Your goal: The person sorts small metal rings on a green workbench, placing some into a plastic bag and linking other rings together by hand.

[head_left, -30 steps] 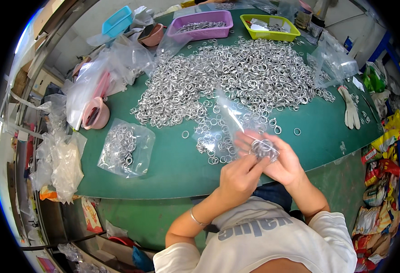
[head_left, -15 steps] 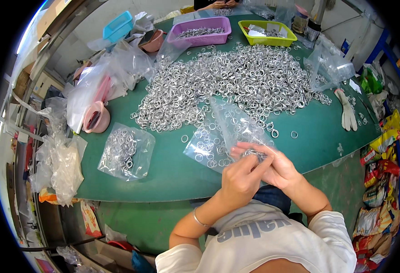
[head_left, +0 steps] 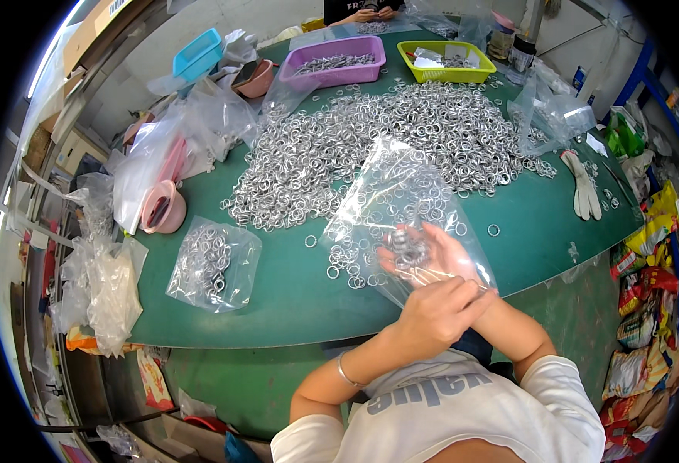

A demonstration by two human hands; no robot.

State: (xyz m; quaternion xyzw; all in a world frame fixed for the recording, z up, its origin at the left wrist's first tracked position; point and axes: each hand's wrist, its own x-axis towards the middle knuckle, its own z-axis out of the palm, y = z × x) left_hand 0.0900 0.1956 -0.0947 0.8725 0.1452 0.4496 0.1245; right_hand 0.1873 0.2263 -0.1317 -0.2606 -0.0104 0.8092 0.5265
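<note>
My right hand (head_left: 454, 261) is cupped palm up around a handful of silver metal rings (head_left: 407, 251), inside a clear plastic bag (head_left: 390, 166). At my right wrist, my left hand (head_left: 438, 310) is closed in a pinch on the mouth of that bag. The bag spreads forward from both hands over the front of a large ring pile (head_left: 301, 166). Several loose rings (head_left: 339, 261) lie on the table just left of my right hand. Farther left rests a clear bag of rings (head_left: 214, 264).
The green table (head_left: 293, 309) also carries a purple basket (head_left: 336, 73), a yellow-green basket (head_left: 447, 75), a pink cup (head_left: 171, 214) and a white glove (head_left: 582, 189). Plastic bags (head_left: 154, 162) heap at the left. Across the table, another person's hands (head_left: 370, 15) are at work.
The clear bag has come up over my right hand, which now shows palm up inside it with the rings. My left hand has shifted right and nearer to me, to the right wrist.
</note>
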